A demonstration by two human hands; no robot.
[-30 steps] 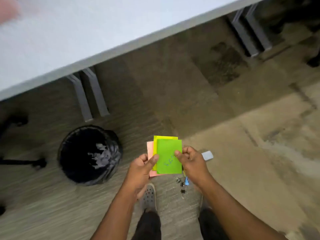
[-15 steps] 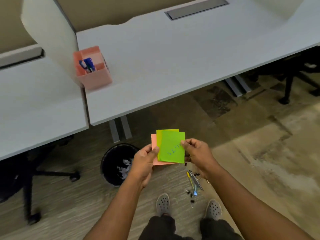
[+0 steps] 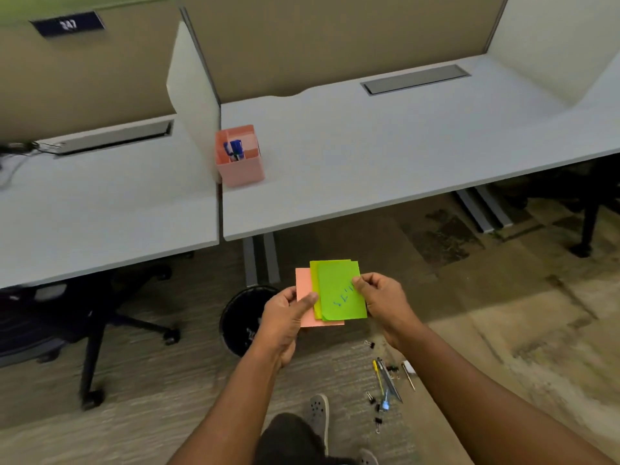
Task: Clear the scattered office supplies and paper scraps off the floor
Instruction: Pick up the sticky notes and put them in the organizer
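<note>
Over the bin (image 3: 240, 317) still — both hands (image 3: 285, 313) grip sticky notes (image 3: 339, 290), desk now nearer

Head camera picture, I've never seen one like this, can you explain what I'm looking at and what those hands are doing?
The picture comes from a camera worn on a person's head, looking forward and down, so the two arms reaching in from the bottom are that person's own. There is no machine here. The left hand and the right hand together hold a small stack of coloured paper notes, green on top with blue writing, pink at the back. On the carpet by the person's feet lie pens and small binder clips. A black waste bin stands on the floor below the left hand. Ahead is a white desk with a pink pen holder on it.
</note>
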